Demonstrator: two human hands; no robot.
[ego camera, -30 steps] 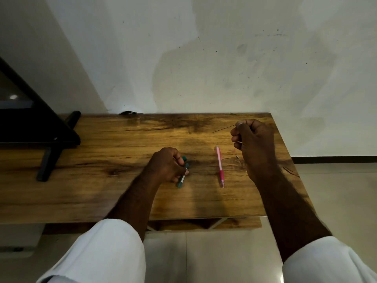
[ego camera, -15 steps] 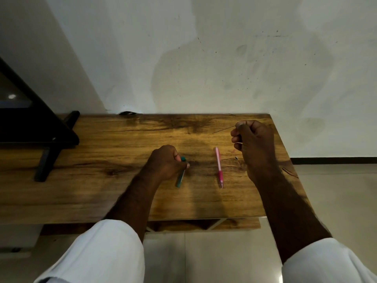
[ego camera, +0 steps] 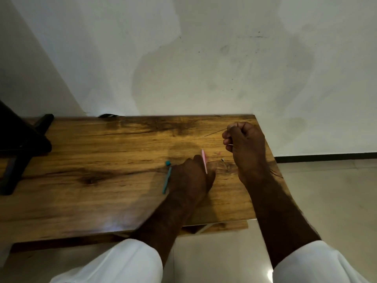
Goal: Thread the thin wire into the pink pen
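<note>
My left hand lies on the wooden table with its fingers curled at a pink pen, which shows between finger and thumb. Just left of that hand a teal pen barrel rests on the wood, and a small teal cap sits apart above its tip. My right hand is raised over the table's far right corner in a fist. It pinches a thin dark rod that sticks out to the left.
A black stand with legs occupies the table's left end. A tiny black-and-white piece lies between my hands. A dark object sits at the back edge by the white wall. The tiled floor lies to the right and in front.
My left hand let go of the teal pen, left it on the table with its cap apart, and moved right to the pink pen. The right hand stayed where it was.
</note>
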